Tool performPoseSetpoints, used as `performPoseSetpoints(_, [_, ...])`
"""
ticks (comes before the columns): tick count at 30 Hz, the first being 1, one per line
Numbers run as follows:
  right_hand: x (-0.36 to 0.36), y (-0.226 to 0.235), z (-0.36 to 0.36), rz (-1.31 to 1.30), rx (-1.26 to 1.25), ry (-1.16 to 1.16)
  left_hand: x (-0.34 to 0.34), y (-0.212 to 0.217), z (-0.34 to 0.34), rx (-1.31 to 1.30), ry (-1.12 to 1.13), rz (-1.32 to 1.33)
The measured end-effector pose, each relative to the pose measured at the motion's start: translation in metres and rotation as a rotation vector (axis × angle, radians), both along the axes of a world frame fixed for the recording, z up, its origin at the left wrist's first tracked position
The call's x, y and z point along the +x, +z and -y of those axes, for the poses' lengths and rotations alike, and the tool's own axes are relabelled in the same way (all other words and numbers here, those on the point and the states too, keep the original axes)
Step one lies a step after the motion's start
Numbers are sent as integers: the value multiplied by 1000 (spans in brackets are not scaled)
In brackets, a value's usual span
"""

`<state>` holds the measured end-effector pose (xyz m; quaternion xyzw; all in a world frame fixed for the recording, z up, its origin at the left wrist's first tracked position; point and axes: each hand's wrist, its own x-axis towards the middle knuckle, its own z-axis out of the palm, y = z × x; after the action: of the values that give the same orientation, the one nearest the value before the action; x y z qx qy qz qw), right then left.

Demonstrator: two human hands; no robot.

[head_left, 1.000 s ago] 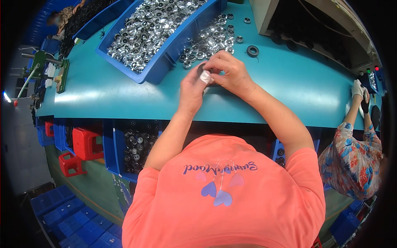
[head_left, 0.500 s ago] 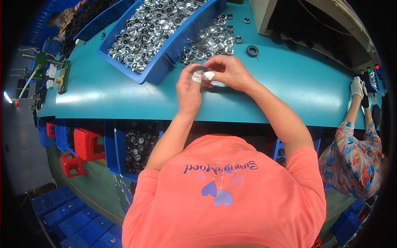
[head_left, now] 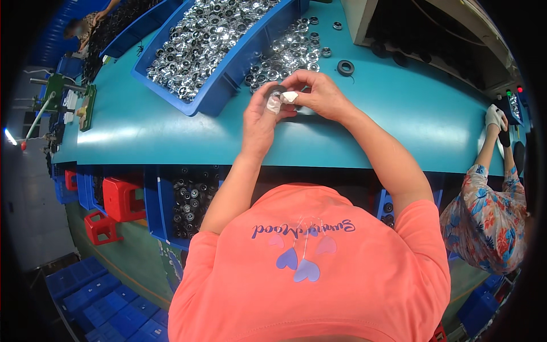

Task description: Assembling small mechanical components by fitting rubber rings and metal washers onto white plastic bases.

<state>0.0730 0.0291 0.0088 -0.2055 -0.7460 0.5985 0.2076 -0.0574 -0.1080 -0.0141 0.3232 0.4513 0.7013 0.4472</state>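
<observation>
Left hand: the left hand [head_left: 259, 117] is raised just above the teal table [head_left: 171, 137], thumb and fingers pinched on a small shiny metal ring [head_left: 276, 96]; its fingertips wear white tape.
Right hand: the right hand [head_left: 319, 94] meets the left one from the right, its taped fingertips closed on the same ring from the other side.
Metal ring: held between both hands, above the table's middle, just in front of the loose pile of silver parts [head_left: 288, 54].
Blue bin: a long blue bin [head_left: 228, 85] lies slantwise left of the hands, heaped with more silver parts.
Black ring: a black ring [head_left: 345, 68] lies flat on the table, near the right hand and apart from the pile.
Under the table: a blue crate [head_left: 154, 205] with dark round parts, and red stools [head_left: 122, 196] beside it.
Neighbour: at the right edge, a person in a flowered top [head_left: 487, 214] reaches up with a white-gloved hand [head_left: 493, 115].
</observation>
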Motion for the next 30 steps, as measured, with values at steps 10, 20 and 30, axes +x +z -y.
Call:
performPoseSetpoints(10, [-2, -4, 5, -165, -218, 39, 5, 12, -5, -36, 190, -279])
performPoseSetpoints(20, [-4, -4, 18, -302, -33, -92, 1, 23, -13, -110, 282, -309])
performPoseSetpoints(30, [-2, -3, 1, -77, -208, -57, -2, 20, -9, -181, 122, -182])
